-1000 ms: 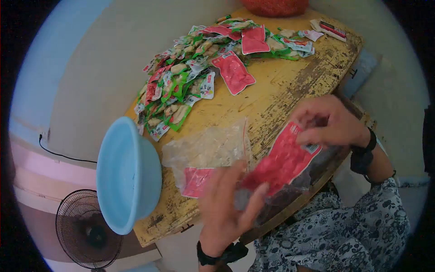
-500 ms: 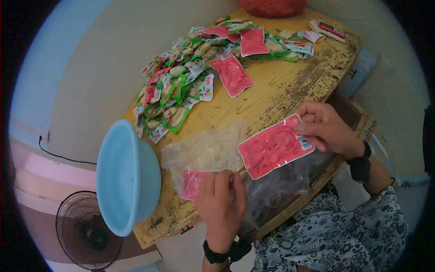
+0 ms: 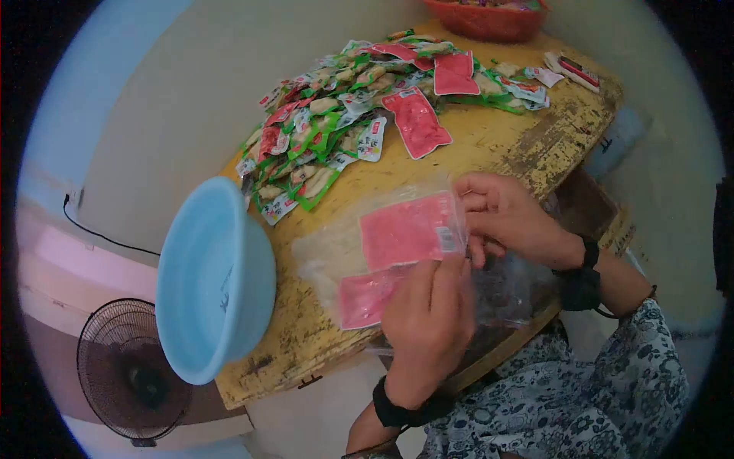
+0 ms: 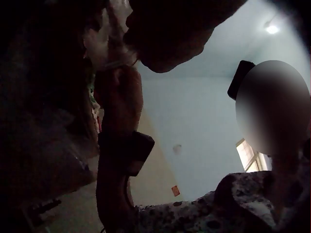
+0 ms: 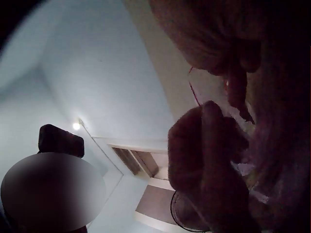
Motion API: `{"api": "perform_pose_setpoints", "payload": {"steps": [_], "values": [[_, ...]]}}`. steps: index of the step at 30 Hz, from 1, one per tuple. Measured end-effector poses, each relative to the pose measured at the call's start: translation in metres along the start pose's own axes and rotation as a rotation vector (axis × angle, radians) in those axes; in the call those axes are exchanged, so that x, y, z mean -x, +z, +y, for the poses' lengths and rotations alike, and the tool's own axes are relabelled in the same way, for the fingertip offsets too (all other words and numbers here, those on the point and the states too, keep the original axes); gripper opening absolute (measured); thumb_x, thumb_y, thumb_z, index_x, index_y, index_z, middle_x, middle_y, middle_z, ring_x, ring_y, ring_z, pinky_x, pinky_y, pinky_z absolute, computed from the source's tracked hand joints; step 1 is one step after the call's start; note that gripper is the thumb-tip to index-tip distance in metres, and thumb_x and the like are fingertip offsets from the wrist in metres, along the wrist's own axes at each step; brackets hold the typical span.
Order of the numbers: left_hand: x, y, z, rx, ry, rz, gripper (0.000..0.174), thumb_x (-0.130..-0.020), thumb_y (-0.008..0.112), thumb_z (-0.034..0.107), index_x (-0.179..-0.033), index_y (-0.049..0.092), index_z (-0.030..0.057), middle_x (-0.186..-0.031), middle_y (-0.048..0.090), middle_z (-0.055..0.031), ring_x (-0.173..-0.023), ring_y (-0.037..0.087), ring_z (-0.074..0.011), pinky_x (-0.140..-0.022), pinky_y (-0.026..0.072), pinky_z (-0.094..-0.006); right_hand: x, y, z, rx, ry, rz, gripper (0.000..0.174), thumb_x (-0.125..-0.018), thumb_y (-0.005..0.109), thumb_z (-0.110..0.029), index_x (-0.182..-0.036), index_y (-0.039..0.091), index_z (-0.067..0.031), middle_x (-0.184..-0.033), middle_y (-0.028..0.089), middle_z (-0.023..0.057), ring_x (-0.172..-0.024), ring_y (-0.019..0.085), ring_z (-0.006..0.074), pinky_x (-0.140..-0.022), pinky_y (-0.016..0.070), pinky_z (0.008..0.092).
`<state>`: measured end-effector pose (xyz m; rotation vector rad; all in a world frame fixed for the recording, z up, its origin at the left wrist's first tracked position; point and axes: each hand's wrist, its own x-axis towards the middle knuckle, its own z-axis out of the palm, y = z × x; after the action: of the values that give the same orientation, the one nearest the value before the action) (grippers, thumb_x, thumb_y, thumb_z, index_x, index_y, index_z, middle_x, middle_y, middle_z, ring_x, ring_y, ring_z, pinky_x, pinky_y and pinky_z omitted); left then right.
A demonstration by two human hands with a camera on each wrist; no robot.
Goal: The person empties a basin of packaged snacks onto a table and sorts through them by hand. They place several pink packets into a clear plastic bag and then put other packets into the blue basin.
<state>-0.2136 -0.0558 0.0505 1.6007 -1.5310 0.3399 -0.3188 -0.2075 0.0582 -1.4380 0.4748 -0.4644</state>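
Note:
A clear plastic zip bag (image 3: 325, 260) lies at the near part of the table. Two flat pink packets show through it: the upper pink packet (image 3: 405, 229), with a barcode, and the lower pink packet (image 3: 363, 300), partly covered by the left hand. My left hand (image 3: 430, 310) pinches the near end of the bag's mouth. At the far end of that mouth, my right hand (image 3: 512, 222) grips the edge with curled fingers. A thin red zip line (image 5: 194, 87) runs between the two hands in the dark right wrist view.
A heap of green-and-white snack packets (image 3: 329, 130) covers the table's back. Near it lies a loose pink packet (image 3: 417, 122). A blue basin (image 3: 256, 283) stands left, a red basket (image 3: 489, 23) at the far end. More clear plastic (image 3: 501, 294) lies by the near edge.
The pink packet held by my right hand has gone into the clear bag, beside the other one. Both hands have come closer together at the bag's mouth.

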Motion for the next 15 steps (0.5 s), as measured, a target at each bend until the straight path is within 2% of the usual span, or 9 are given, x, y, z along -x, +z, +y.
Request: {"api": "perform_pose_setpoints", "payload": {"steps": [1,4,7,10,11,13,15], "values": [[-0.001,0.000,0.001,0.017,0.006,0.000,0.015,-0.081,0.072,0.000,-0.094,0.065,0.0034,-0.082,0.065,-0.0120,-0.068,0.064,-0.0290,-0.059,0.0503,-0.0369,-0.003,0.003,-0.001,-0.024,0.005,-0.016,0.013,-0.092,0.064,-0.009,-0.099,0.057,-0.0011,-0.079,0.066,0.0063,-0.054,0.060,0.0099,-0.047,0.0448,0.0224],[-0.002,0.004,0.001,0.059,0.052,0.012,0.018,-0.081,0.072,0.000,-0.097,0.066,0.0028,-0.083,0.065,-0.0123,-0.068,0.064,-0.0293,-0.059,0.0507,-0.0366,-0.036,0.005,0.032,0.193,-0.395,-0.074,0.023,-0.089,0.068,-0.013,-0.108,0.058,-0.0035,-0.084,0.067,0.0030,-0.067,0.065,0.0158,-0.056,0.0496,0.0303],[-0.002,0.008,-0.003,0.107,0.081,0.019,0.020,-0.080,0.072,0.000,-0.099,0.066,0.0024,-0.085,0.065,-0.0128,-0.070,0.064,-0.0292,-0.059,0.0508,-0.0359,-0.045,0.009,0.038,0.542,-0.602,-0.018,0.025,-0.087,0.070,-0.017,-0.106,0.060,-0.0042,-0.084,0.068,0.0062,-0.073,0.065,0.0200,-0.066,0.0516,0.0339],[0.000,0.005,-0.006,0.111,0.048,-0.030,0.021,-0.080,0.073,0.003,-0.101,0.067,0.0026,-0.090,0.065,-0.0133,-0.076,0.065,-0.0296,-0.062,0.0510,-0.0371,-0.044,0.012,0.036,0.785,-0.613,0.033,0.021,-0.086,0.064,-0.013,-0.105,0.058,-0.0052,-0.084,0.067,0.0133,-0.081,0.067,0.0353,-0.070,0.0517,0.0424],[0.001,0.001,-0.007,0.106,0.028,-0.056,0.022,-0.080,0.073,0.005,-0.101,0.067,0.0027,-0.092,0.065,-0.0135,-0.078,0.065,-0.0299,-0.063,0.0512,-0.0379,-0.044,0.013,0.028,0.846,-0.560,0.035,0.020,-0.086,0.064,-0.014,-0.103,0.059,-0.0053,-0.084,0.067,0.0135,-0.080,0.066,0.0356,-0.070,0.0516,0.0421],[0.004,-0.012,-0.012,0.003,-0.029,-0.091,0.035,-0.079,0.073,0.010,-0.111,0.064,0.0018,-0.102,0.063,-0.0146,-0.088,0.063,-0.0321,-0.074,0.0511,-0.0407,-0.047,0.009,0.009,0.972,-0.453,0.044,0.019,-0.086,0.064,-0.015,-0.101,0.060,-0.0055,-0.083,0.067,0.0140,-0.079,0.065,0.0362,-0.070,0.0514,0.0415],[0.004,-0.024,-0.023,-0.112,-0.051,-0.109,0.046,-0.079,0.074,0.018,-0.120,0.061,0.0019,-0.113,0.060,-0.0163,-0.101,0.059,-0.0351,-0.086,0.0482,-0.0448,-0.053,-0.002,0.005,0.845,-0.532,0.026,0.018,-0.086,0.064,-0.017,-0.099,0.061,-0.0054,-0.081,0.067,0.0135,-0.079,0.066,0.0348,-0.070,0.0514,0.0422]]}}
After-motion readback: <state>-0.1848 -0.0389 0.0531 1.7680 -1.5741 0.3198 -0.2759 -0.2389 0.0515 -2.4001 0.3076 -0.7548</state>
